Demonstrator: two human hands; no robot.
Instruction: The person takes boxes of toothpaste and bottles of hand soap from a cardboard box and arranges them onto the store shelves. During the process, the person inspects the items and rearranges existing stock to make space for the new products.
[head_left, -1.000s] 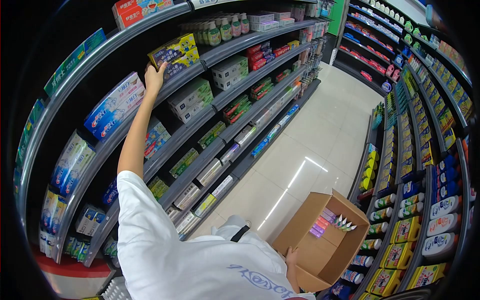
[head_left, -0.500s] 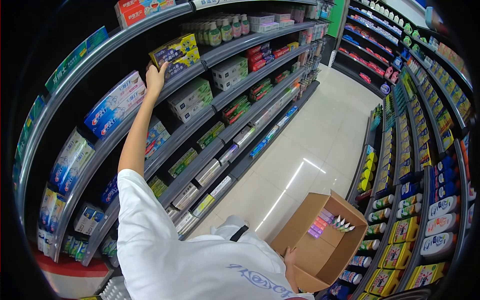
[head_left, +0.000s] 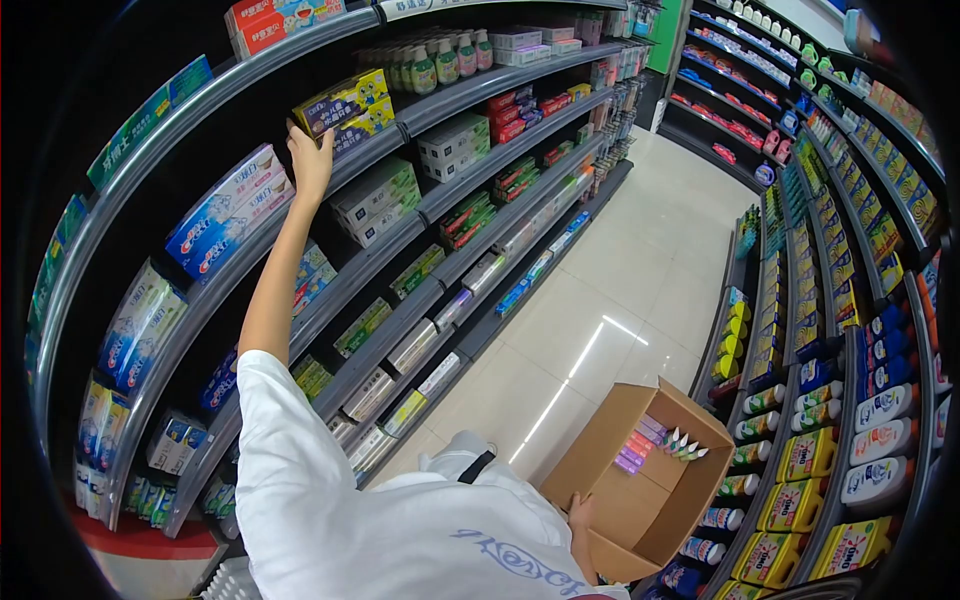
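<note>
My left hand [head_left: 312, 165] reaches up to a shelf and grips the left end of the stacked yellow and dark purple toothpaste boxes [head_left: 348, 103]. Its thumb lies on the front, while the other fingers are partly hidden at the end. Low on the right, my right hand [head_left: 580, 512] is closed on the near side of an open cardboard box [head_left: 705, 500]. Inside this box are small purple, pink and orange packages [head_left: 640, 445] and several white-tipped tubes or bottles [head_left: 686, 447] in a row.
Blue and white toothpaste boxes [head_left: 228, 210] lie left of my arm, and pump bottles [head_left: 445, 62] stand behind the stack. Grey-green boxes [head_left: 378, 202] fill the shelf below. A tiled aisle floor [head_left: 640, 240] runs ahead; the right-hand shelving holds yellow detergent jugs [head_left: 795, 510].
The view has shifted very slightly. My left hand stays at the toothpaste stack, its fingers a little differently placed, and my right hand stays on the cardboard box.
</note>
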